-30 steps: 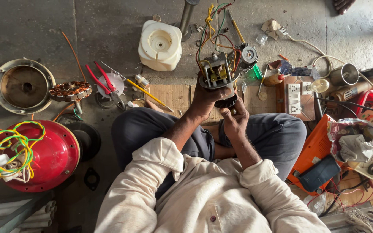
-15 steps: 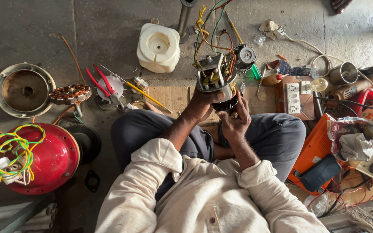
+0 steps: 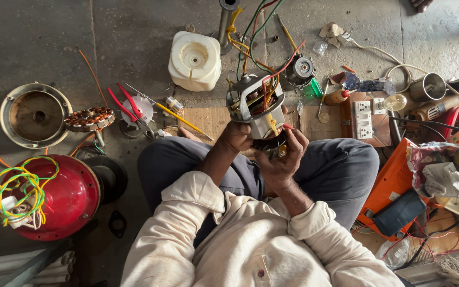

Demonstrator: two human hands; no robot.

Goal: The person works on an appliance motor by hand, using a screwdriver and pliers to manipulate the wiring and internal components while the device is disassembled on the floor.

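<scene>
I sit cross-legged on a concrete floor and hold a small electric motor (image 3: 255, 103) above my lap. Its metal frame shows copper windings, and red, yellow and green wires rise from it. My left hand (image 3: 236, 137) grips the motor's lower left side. My right hand (image 3: 282, 154) wraps its underside, fingers around the dark lower end. Both cream sleeves fill the bottom of the view.
White plastic base (image 3: 194, 60), red-handled pliers (image 3: 128, 109), yellow screwdriver (image 3: 179, 117), wound stator (image 3: 89, 119) and metal bowl (image 3: 35, 114) lie left. A red housing with wires (image 3: 54, 197) sits lower left. Socket board (image 3: 365, 119), steel cup (image 3: 427, 87) and orange case (image 3: 394, 186) lie right.
The motor has tilted and come slightly lower and closer in my hands. My right hand shifted its hold under the dark lower end.
</scene>
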